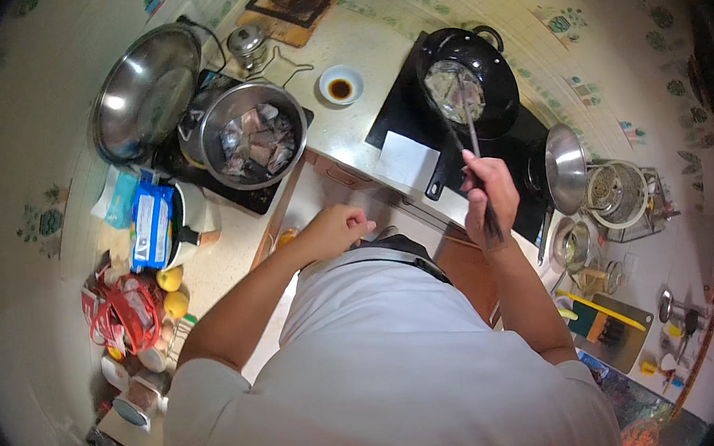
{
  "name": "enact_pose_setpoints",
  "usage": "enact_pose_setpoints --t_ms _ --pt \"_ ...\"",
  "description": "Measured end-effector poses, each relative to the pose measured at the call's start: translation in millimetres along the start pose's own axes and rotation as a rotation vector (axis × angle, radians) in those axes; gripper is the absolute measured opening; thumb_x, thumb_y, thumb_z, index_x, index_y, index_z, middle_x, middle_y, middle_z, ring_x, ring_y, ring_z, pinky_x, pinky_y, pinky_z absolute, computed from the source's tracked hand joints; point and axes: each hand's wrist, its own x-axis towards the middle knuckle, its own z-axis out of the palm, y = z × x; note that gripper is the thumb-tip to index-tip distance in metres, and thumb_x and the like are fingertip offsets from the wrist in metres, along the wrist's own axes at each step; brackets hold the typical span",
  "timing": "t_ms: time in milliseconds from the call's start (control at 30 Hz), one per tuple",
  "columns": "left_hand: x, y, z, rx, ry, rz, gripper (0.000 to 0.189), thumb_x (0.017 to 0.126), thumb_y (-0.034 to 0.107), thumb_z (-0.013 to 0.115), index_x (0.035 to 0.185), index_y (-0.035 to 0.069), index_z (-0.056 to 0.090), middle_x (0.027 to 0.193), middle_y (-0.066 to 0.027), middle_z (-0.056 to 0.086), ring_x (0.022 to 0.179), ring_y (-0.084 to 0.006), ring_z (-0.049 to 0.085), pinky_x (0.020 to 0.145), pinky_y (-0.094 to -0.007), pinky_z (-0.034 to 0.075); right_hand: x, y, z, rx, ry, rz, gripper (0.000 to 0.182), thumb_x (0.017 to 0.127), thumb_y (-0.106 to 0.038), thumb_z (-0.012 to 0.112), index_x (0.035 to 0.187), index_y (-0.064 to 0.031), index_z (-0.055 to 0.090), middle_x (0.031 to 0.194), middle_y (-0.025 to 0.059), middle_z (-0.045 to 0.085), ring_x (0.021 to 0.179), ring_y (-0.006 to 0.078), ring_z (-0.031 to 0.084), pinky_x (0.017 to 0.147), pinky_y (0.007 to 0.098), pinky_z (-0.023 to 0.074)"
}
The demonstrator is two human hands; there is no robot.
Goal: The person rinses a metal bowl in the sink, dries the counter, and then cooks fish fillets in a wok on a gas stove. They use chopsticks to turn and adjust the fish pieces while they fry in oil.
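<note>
My right hand [490,198] grips a pair of long dark chopsticks [470,119]. Their far ends reach into a black wok [493,88] on the right cooktop, touching pale pieces of food [455,89] in bubbling liquid. The wok's long handle points towards me, left of that hand. My left hand [339,230] is held before my waist with its fingers curled; nothing shows in it. Ahead of it on the left, a steel pot [211,157] holds several cut pieces of what looks like raw fish [258,138]. A small white bowl [342,84] with dark sauce stands between pot and wok.
A large steel basin [150,91] leans at the back left. Nearer are a blue packet [151,223], yellow fruit [170,279] and a red bag [126,312]. A white sheet [407,159] lies by the wok's handle. To the right stand a steel bowl [565,167], a strainer [617,191] and a steel sink [632,350].
</note>
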Motion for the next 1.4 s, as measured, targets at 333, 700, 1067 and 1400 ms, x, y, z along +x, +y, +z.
enact_pose_setpoints --t_ms 333,700,1067,1400 --pt "-23 44 16 -0.271 -0.059 0.048 0.024 0.101 0.025 0.065 0.088 0.005 0.063 0.072 0.0016 0.061 0.065 -0.0061 0.054 0.058 -0.0247 0.044 1 -1 27 0.02 -0.078 -0.091 0.055 0.104 -0.048 0.052 0.124 0.0015 0.066 0.088 0.0138 0.064 0.067 0.0213 0.061 0.059 0.0315 0.0486" --pt "-31 -8 11 -0.087 0.155 0.002 0.031 0.098 0.03 0.068 0.087 0.001 0.066 0.07 -0.0055 0.066 0.065 -0.0131 0.059 0.062 -0.0316 0.047 18 0 35 0.037 -0.115 0.038 0.077 0.106 -0.061 0.028 0.125 0.0015 0.067 0.08 0.0103 0.055 0.071 0.0189 0.056 0.061 0.0304 0.0437" --pt "-53 -62 11 -0.258 0.343 -0.148 0.029 0.099 0.029 0.067 0.087 0.003 0.064 0.071 -0.0035 0.066 0.064 -0.0097 0.059 0.061 -0.0281 0.047 63 -25 151 0.142 -0.453 -0.136 0.017 0.083 -0.002 0.076 0.099 -0.0053 0.073 0.092 0.0127 0.062 0.075 0.0292 0.065 0.065 0.0362 0.0529" --pt "-119 -68 14 -0.332 0.503 -0.322 0.029 0.099 0.029 0.065 0.091 0.001 0.066 0.073 -0.007 0.069 0.065 -0.0134 0.064 0.061 -0.03 0.049 67 -1 328 0.073 -0.596 -0.381 0.017 0.093 -0.02 0.069 0.089 -0.0039 0.068 0.093 0.0156 0.059 0.085 0.0356 0.065 0.072 0.0437 0.0554"
